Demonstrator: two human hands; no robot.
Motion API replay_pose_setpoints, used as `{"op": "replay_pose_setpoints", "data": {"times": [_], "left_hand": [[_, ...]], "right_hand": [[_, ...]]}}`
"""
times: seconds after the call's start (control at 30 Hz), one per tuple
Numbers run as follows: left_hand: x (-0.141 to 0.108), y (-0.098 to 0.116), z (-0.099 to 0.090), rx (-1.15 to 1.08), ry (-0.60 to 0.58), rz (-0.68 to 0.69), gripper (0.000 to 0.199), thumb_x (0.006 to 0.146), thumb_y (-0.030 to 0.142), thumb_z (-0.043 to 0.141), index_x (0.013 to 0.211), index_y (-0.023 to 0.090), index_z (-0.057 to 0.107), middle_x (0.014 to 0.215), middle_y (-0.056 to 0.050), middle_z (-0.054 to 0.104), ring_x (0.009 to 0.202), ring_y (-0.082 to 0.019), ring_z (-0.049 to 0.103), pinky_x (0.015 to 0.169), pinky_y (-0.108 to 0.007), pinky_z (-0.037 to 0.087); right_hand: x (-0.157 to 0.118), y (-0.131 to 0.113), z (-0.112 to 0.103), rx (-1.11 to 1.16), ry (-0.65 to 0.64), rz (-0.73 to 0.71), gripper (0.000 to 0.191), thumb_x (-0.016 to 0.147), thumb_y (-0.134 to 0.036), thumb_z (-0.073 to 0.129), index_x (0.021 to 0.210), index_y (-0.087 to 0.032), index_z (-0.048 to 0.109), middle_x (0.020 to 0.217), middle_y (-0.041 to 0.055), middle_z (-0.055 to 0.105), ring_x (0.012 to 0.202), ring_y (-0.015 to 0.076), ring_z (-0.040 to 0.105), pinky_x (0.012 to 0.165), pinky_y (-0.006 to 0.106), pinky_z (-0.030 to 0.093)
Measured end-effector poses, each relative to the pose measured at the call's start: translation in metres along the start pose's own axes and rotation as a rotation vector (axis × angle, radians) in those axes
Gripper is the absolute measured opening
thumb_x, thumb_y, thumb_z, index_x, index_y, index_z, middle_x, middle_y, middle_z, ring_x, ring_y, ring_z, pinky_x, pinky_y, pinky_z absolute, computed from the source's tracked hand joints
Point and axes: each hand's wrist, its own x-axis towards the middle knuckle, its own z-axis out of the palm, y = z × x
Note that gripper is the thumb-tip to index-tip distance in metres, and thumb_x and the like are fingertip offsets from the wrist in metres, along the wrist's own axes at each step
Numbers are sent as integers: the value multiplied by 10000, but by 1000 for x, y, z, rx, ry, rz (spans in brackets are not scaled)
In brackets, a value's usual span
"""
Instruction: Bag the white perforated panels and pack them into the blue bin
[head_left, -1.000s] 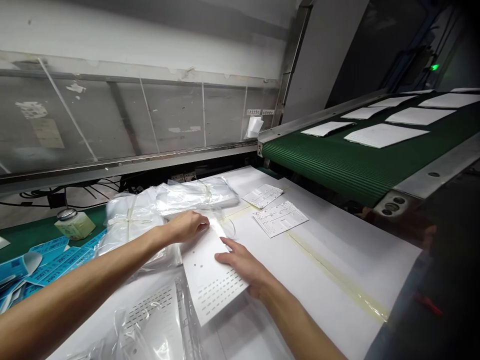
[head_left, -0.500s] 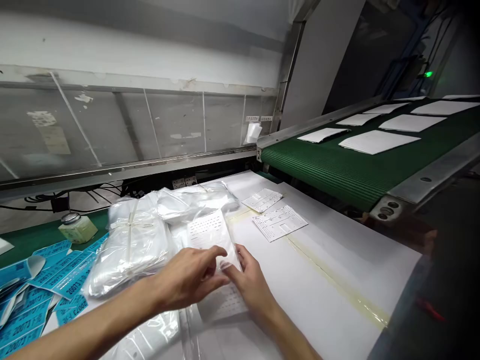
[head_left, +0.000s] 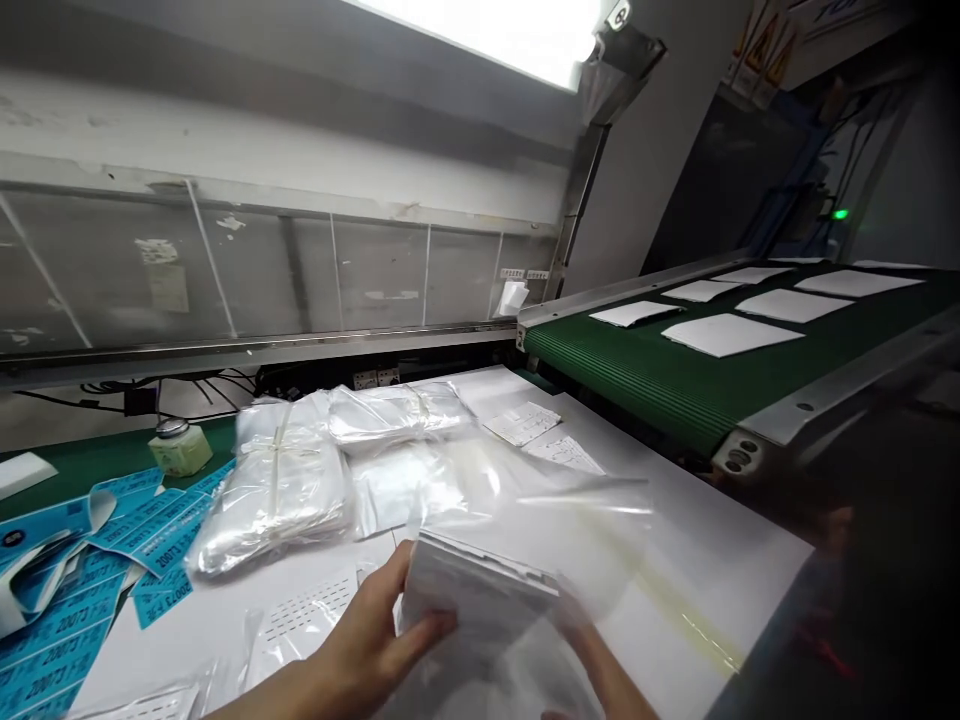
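Up close, the left hand [head_left: 375,630] wraps around a stack of white sheets [head_left: 480,590] at the mouth of a clear plastic bag [head_left: 570,520]; the right hand [head_left: 604,670], blurred behind the film, shows no clear grip. Bundled plastic packs [head_left: 274,495] and printed papers [head_left: 521,423] lie beyond on the white surface [head_left: 712,580], then a green conveyor belt [head_left: 637,385] carrying white sheets [head_left: 731,334].

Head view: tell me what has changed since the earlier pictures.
The left hand and right hand have lifted the perforated white sheet off the table, drawing it nearer the person, and now hold it with a clear plastic bag. The wrapped bundles and conveyor papers stayed put.
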Motion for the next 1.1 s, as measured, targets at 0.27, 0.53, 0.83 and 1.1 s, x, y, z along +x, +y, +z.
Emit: {"op": "replay_pose_setpoints", "data": {"times": [0.27, 0.53, 0.83, 1.1], "left_hand": [[-6, 7, -16, 2, -232, -129, 552, 762, 259, 648, 1279, 265, 453, 1306, -56, 519, 1146, -281, 494, 959, -392, 414], [17, 7, -2, -506, -77, -174, 574, 719, 344, 706, 1220, 172, 484, 1175, -120, 593, 1048, -279, 572, 878, -399, 480], [32, 30, 1, -736, 84, -549, 618, 734, 471, 665, 1176, 82, 477, 1081, -190, 631, 834, -241, 651, 738, -364, 531], [-2, 29, -25, -731, -238, -726, 499, 700, 497, 686, 958, 76, 618, 1029, -176, 655, 875, -250, 647, 775, -381, 514]], "right_hand": [[18, -33, 35, 178, -105, 60, 485, 794, -411, 585, 1200, -214, 408, 1140, 106, 609, 1040, 264, 586, 854, 378, 478], [-2, 17, 46, -171, -227, 93, 536, 738, -297, 598, 1225, -192, 401, 1181, 123, 571, 1088, 287, 546, 910, 382, 426], [-39, -21, 51, 242, -14, 128, 585, 717, -483, 648, 1180, -203, 426, 1116, 113, 641, 1008, 252, 620, 808, 306, 514], [-7, -49, 22, -541, -25, -908, 235, 763, -98, 569, 960, -220, 608, 877, 104, 652, 812, 223, 625, 628, 313, 517]]}}
